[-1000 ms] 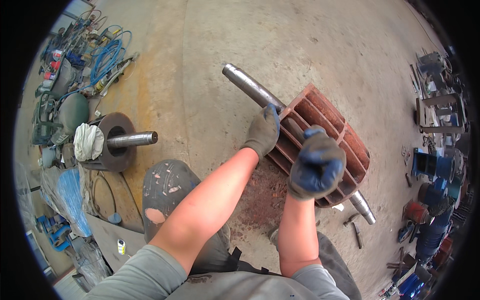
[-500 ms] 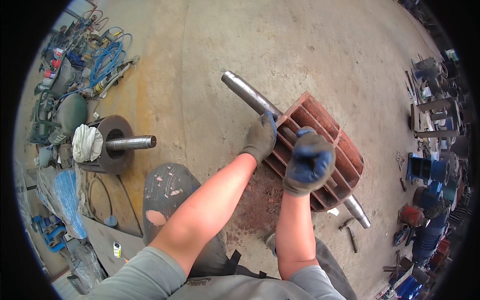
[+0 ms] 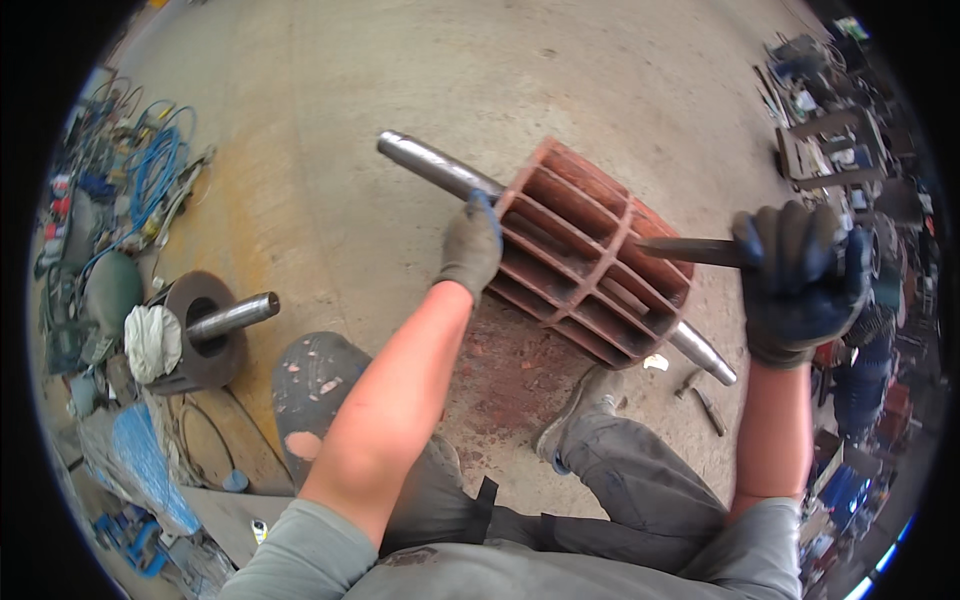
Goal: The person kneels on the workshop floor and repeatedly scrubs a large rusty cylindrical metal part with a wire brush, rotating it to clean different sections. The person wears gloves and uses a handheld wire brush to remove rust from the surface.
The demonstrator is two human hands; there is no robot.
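Note:
A rusty brown ribbed metal rotor (image 3: 606, 258) lies slanted on the concrete floor in front of me, with a bright steel shaft (image 3: 430, 161) sticking out at both ends. My left hand (image 3: 470, 243), gloved, is closed at the rotor's near-left edge, where the shaft meets it; its fingertips are partly hidden. Raised to the right of the rotor, my gloved right hand (image 3: 800, 280) grips a flat dark metal bar (image 3: 695, 251). The bar's free end points left, over the rotor's right part in the picture; whether it touches cannot be told.
A hammer (image 3: 710, 410) lies near the shaft's right end, beside a white scrap (image 3: 655, 362). Reddish rust debris (image 3: 510, 370) covers the floor below the rotor. At left stands a dark cylinder (image 3: 215, 340) with a shaft and white cloth. Tools and machine parts line both sides.
My right hand has moved from above the rotor out to the right, and the bar now shows in it. My left hand stays at the rotor's edge. The view has shifted.

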